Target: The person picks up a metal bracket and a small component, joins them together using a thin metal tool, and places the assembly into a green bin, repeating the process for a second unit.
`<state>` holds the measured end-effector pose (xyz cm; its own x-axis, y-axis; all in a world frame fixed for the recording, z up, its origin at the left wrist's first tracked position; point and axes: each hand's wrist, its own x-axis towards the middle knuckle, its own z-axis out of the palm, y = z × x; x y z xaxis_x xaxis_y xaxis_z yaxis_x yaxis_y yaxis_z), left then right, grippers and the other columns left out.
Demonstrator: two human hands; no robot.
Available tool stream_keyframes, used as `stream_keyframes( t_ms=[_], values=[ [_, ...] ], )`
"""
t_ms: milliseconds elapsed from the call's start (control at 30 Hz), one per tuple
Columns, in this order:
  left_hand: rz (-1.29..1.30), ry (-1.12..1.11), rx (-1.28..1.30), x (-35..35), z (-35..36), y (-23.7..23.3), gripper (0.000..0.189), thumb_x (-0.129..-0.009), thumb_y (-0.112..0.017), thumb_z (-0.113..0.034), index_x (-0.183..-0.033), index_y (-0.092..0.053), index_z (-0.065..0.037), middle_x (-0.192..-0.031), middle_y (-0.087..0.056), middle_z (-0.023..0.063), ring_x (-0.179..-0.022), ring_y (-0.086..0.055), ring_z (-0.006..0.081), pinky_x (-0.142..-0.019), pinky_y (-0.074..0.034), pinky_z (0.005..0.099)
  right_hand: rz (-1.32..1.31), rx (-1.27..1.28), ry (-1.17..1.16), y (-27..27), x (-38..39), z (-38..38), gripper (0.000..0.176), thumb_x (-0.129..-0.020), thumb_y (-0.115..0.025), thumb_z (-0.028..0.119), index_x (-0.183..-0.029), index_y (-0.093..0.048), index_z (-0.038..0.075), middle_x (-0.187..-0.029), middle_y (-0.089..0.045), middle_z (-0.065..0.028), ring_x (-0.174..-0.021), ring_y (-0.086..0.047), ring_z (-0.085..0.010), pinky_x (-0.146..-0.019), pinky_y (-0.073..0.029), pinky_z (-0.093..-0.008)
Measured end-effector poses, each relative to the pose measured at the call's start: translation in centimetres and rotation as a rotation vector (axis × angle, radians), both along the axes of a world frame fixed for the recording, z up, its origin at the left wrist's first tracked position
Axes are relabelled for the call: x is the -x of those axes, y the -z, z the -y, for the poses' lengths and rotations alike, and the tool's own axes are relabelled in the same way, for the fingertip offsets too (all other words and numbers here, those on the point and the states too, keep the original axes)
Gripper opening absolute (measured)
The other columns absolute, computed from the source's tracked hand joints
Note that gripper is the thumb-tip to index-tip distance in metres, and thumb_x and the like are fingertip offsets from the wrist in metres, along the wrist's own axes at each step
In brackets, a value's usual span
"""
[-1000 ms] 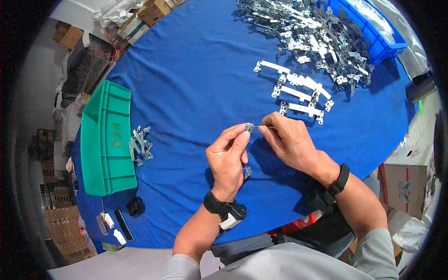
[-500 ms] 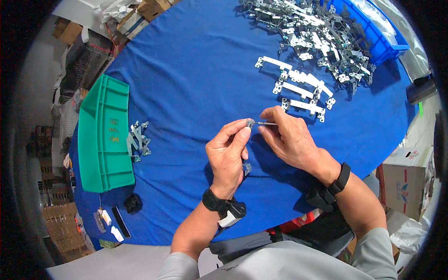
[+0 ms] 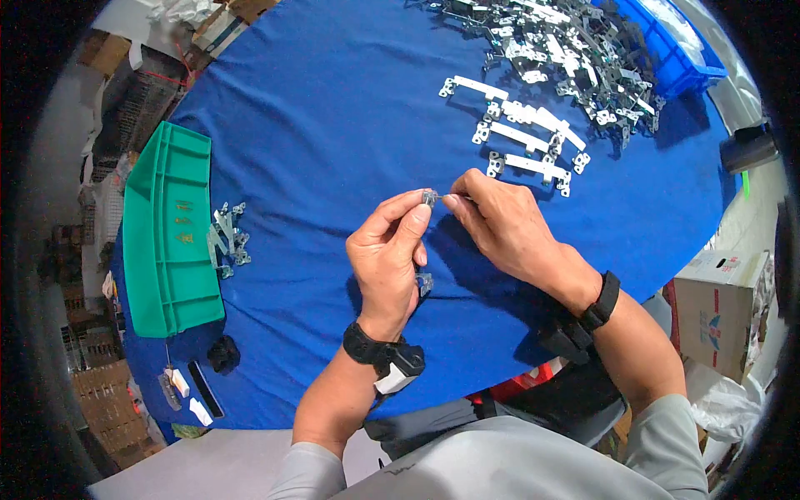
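My left hand (image 3: 385, 250) is closed around a metal bracket (image 3: 428, 198), pinching its upper end between thumb and fingertips. The bracket's lower end shows beneath the palm, while its middle is hidden by the fingers. Close on the right, my right hand (image 3: 504, 223) is closed with thumb and forefinger pinched on a thin metal rod (image 3: 441, 197). The rod's tip meets the bracket's upper end; its remainder is hidden by the fingers. Beyond the hands, several similar metal brackets (image 3: 525, 133) lie in a loose group on the blue cloth (image 3: 317, 125).
A large heap of metal brackets (image 3: 575, 58) lies at the back right, beside a blue crate (image 3: 687, 71). On the left stands a green tray (image 3: 171, 283) holding small brass-coloured pieces, with several brackets (image 3: 227, 240) beside it. A cardboard box (image 3: 717, 312) stands at the right.
The whole view has shifted slightly, so the table appears further up and left. My right hand has come closer to the bracket, and less of the rod shows.
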<state>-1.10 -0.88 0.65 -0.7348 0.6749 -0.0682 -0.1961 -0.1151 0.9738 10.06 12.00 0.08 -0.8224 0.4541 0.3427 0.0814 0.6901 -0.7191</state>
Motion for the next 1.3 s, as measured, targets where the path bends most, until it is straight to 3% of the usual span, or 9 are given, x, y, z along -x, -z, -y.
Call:
stream_keyframes(
  t_ms=[100,300,800,867,1000,1067,1133,1300],
  values=[
    [0.027,0.006,-0.02,0.04,0.11,0.18,0.017,-0.09,-0.069,-0.002,-0.107,-0.072,0.001,-0.095,-0.071,0.0066,-0.055,-0.051,0.0029,-0.046,-0.04,0.0173,-0.123,0.035,0.056,-0.25,0.24,0.59,0.017,-0.093,-0.063,0.016,-0.095,-0.051,0.003,-0.077,-0.062,-0.0176,-0.066,-0.063,-0.0382,-0.055,-0.049,-0.046],
    [0.02,0.0,-0.016,0.01,0.09,0.05,0.018,-0.09,-0.069,-0.002,-0.107,-0.071,0.002,-0.093,-0.071,0.0068,-0.054,-0.051,0.0034,-0.046,-0.04,0.0173,0.001,0.005,0.006,-0.06,0.03,0.12,0.018,-0.094,-0.062,0.018,-0.097,-0.051,0.003,-0.079,-0.063,-0.0185,-0.068,-0.063,-0.0387,-0.056,-0.049,-0.0469],
    [0.02,-0.02,-0.012,-0.07,0.0,0.07,0.017,-0.089,-0.07,-0.002,-0.106,-0.072,0.001,-0.095,-0.072,0.0077,-0.054,-0.052,0.0036,-0.046,-0.04,0.0173,-0.063,0.034,0.047,0.12,0.18,0.4,0.018,-0.095,-0.061,0.019,-0.095,-0.052,0.004,-0.075,-0.063,-0.0182,-0.07,-0.064,-0.0391,-0.057,-0.05,-0.0476],
    [-0.016,-0.023,-0.001,-0.1,-0.09,0.04,0.018,-0.091,-0.069,-0.007,-0.107,-0.071,0.001,-0.081,-0.069,0.0037,-0.05,-0.05,0.005,-0.043,-0.037,0.0186,-0.034,0.032,0.033,0.06,0.18,0.28,0.018,-0.095,-0.061,0.019,-0.095,-0.051,0.003,-0.076,-0.063,-0.0185,-0.07,-0.064,-0.0391,-0.057,-0.05,-0.0478],
    [0.002,-0.025,-0.009,0.01,-0.01,0.11,0.018,-0.091,-0.069,-0.007,-0.107,-0.071,0.001,-0.082,-0.069,0.0038,-0.05,-0.05,0.005,-0.043,-0.037,0.0187,0.047,-0.021,0.031,0.32,0.22,0.27,0.017,-0.095,-0.06,0.017,-0.098,-0.05,0.004,-0.079,-0.063,-0.0188,-0.071,-0.064,-0.0396,-0.058,-0.049,-0.0488],
    [0.029,0.009,-0.035,0.11,0.14,0.26,0.018,-0.09,-0.07,-0.002,-0.107,-0.071,0.001,-0.092,-0.07,0.0058,-0.055,-0.052,0.0034,-0.046,-0.04,0.0171,-0.016,-0.009,0.033,0.2,0.18,0.31,0.017,-0.095,-0.06,0.018,-0.095,-0.05,0.004,-0.079,-0.063,-0.0183,-0.071,-0.064,-0.0392,-0.057,-0.049,-0.0483],
    [0.036,0.005,-0.032,0.04,0.08,0.2,0.018,-0.09,-0.07,-0.002,-0.107,-0.071,0.001,-0.092,-0.07,0.0056,-0.055,-0.051,0.0034,-0.046,-0.04,0.0171,-0.088,0.006,0.027,0.04,0.22,0.34,0.018,-0.095,-0.06,0.019,-0.093,-0.051,0.004,-0.079,-0.063,-0.0179,-0.07,-0.064,-0.0388,-0.056,-0.049,-0.0477],
    [0.055,0.003,-0.029,0.02,0.1,0.09,0.019,-0.089,-0.071,-0.003,-0.107,-0.071,0.001,-0.092,-0.07,0.0054,-0.055,-0.051,0.0038,-0.046,-0.04,0.0175,0.049,-0.024,0.031,-0.32,0.18,0.38,0.017,-0.094,-0.061,0.018,-0.093,-0.051,0.004,-0.078,-0.062,-0.0173,-0.069,-0.064,-0.0388,-0.055,-0.049,-0.0472]
  ],
)
